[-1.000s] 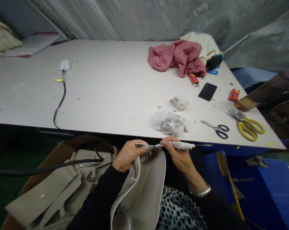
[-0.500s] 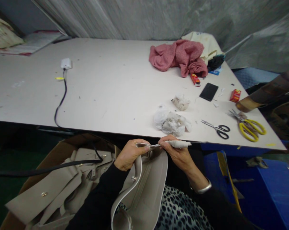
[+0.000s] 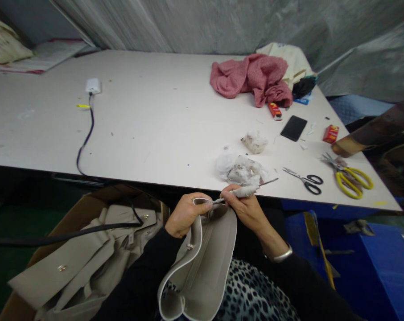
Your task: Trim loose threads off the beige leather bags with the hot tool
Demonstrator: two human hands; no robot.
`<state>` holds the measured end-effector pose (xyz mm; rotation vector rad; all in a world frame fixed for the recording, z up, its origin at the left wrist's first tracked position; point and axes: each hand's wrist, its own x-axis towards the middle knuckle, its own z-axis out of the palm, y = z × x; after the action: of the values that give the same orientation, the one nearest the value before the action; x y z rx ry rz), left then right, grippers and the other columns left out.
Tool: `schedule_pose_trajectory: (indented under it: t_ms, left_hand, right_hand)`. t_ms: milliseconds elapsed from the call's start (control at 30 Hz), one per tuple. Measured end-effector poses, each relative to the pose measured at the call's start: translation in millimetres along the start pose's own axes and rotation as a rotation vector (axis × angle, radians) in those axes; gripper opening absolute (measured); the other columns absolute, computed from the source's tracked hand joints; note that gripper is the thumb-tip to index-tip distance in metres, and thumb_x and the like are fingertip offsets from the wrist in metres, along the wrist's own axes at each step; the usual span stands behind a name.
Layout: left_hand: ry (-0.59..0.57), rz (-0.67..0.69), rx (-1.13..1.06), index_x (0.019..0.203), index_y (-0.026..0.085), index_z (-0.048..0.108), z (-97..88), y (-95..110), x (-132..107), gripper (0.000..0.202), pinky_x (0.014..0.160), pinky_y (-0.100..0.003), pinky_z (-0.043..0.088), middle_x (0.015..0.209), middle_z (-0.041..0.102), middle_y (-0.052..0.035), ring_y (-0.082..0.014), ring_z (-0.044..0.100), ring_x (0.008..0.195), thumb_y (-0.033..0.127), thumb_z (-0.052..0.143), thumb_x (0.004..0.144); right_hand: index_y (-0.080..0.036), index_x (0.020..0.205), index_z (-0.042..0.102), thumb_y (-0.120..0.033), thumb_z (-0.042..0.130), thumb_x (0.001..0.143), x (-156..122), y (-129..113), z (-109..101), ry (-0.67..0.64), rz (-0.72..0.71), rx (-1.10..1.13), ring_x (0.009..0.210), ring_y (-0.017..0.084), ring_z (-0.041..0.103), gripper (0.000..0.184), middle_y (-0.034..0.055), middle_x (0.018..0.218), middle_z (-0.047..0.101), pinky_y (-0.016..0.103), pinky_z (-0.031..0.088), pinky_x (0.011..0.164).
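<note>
A beige leather-like bag (image 3: pixel 213 263) stands open-mouthed over my lap, its pale edge curving toward me. My left hand (image 3: pixel 185 216) pinches the far end of its rim between thumb and fingers. Just to the right, my right hand (image 3: pixel 247 213) is closed around a slim tool (image 3: pixel 246 191) with a white wrapped handle. A thin metal spike sticks out of the handle toward the upper right. The tool's other end lies by the bag's rim near my left thumb; its tip is too small to make out.
Crumpled plastic with a stained lump (image 3: pixel 244 169) lies beyond my hands. Black-handled scissors (image 3: pixel 309 183) and yellow-handled scissors (image 3: pixel 352 180) rest on the white table (image 3: pixel 148 125). A carton (image 3: pixel 55 240) of beige bags, crossed by a black strap, is at left; blue bins (image 3: pixel 382 263) stand at right.
My right hand has tilted the tool, so its metal spike now points up and to the right instead of level. Both hands and the bag have shifted slightly in view.
</note>
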<state>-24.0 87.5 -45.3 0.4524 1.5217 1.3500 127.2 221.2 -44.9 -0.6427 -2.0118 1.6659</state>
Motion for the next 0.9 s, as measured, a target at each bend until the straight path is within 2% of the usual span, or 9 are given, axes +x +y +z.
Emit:
schedule_pose_trajectory:
  t_ms: [133, 333, 533, 600, 733, 800, 900]
  left_hand:
    - [0.005, 0.029, 0.015, 0.073, 0.012, 0.074, 4.5, -2.0, 0.3, 0.027, 0.062, -0.026, 0.038, 0.065, 0.064, -0.002, -0.0135, 0.052, 0.061, 0.035, 0.086, 0.065]
    - [0.077, 0.045, -0.001, 0.074, 0.012, 0.074, 7.1, -2.5, -0.3, 0.027, 0.065, -0.027, 0.041, 0.069, 0.066, -0.003, -0.015, 0.054, 0.064, 0.033, 0.086, 0.062]
    - [0.065, 0.054, 0.004, 0.07, 0.012, 0.073, 3.3, -5.0, -5.0, 0.026, 0.061, -0.026, 0.038, 0.064, 0.062, -0.0016, -0.0136, 0.051, 0.06, 0.033, 0.085, 0.061]
    - [0.074, 0.051, -0.015, 0.07, 0.012, 0.072, 3.6, -6.2, -6.1, 0.026, 0.061, -0.026, 0.039, 0.064, 0.063, -0.0019, -0.0137, 0.052, 0.06, 0.033, 0.085, 0.061]
    - [0.107, 0.097, 0.004, 0.072, 0.013, 0.073, 5.2, -6.0, -8.8, 0.024, 0.062, -0.027, 0.042, 0.064, 0.066, -0.002, -0.0146, 0.055, 0.06, 0.032, 0.083, 0.062]
    - [0.124, 0.128, 0.093, 0.072, 0.014, 0.074, 5.2, -3.2, -11.1, 0.022, 0.063, -0.027, 0.043, 0.065, 0.068, -0.0028, -0.0158, 0.058, 0.062, 0.032, 0.083, 0.064]
    - [0.196, 0.177, 0.265, 0.07, 0.015, 0.075, -1.2, 4.7, -12.3, 0.02, 0.064, -0.028, 0.045, 0.066, 0.071, -0.0041, -0.0181, 0.061, 0.063, 0.032, 0.083, 0.065]
  right_hand:
    - [-0.018, 0.082, 0.066, -0.05, 0.056, 0.101, 9.2, 1.4, 4.8, 0.009, 0.012, -0.008, 0.061, 0.013, 0.053, 0.038, -0.002, 0.063, 0.056, 0.026, 0.044, 0.06]
    - [-0.019, 0.083, 0.067, -0.051, 0.056, 0.101, 13.9, 1.7, 15.0, 0.032, -0.019, -0.02, 0.064, 0.014, 0.057, 0.039, -0.0006, 0.069, 0.061, 0.027, 0.046, 0.062]
    - [-0.023, 0.094, 0.074, -0.042, 0.06, 0.102, -13.7, 4.4, -3.7, -0.111, -0.193, -0.027, 0.089, 0.019, 0.065, 0.025, 0.0039, 0.093, 0.072, 0.034, 0.051, 0.085]
    - [-0.023, 0.096, 0.075, -0.041, 0.06, 0.102, -20.8, 5.5, -11.6, -0.061, -0.19, -0.004, 0.088, 0.019, 0.067, 0.024, 0.004, 0.092, 0.073, 0.035, 0.052, 0.085]
    - [-0.025, 0.105, 0.072, -0.043, 0.058, 0.103, -28.6, 5.8, -15.4, 0.159, -0.152, 0.081, 0.085, 0.018, 0.071, 0.023, 0.0016, 0.086, 0.075, 0.035, 0.055, 0.087]
    - [-0.025, 0.109, 0.071, -0.044, 0.057, 0.104, -31.9, 5.1, -12.4, 0.199, -0.14, 0.104, 0.084, 0.018, 0.073, 0.024, 0.0012, 0.084, 0.076, 0.036, 0.056, 0.09]
    - [-0.024, 0.109, 0.069, -0.047, 0.057, 0.103, -37.7, 2.3, -8.9, 0.261, -0.107, 0.151, 0.079, 0.019, 0.075, 0.027, 0.0021, 0.082, 0.078, 0.037, 0.06, 0.084]
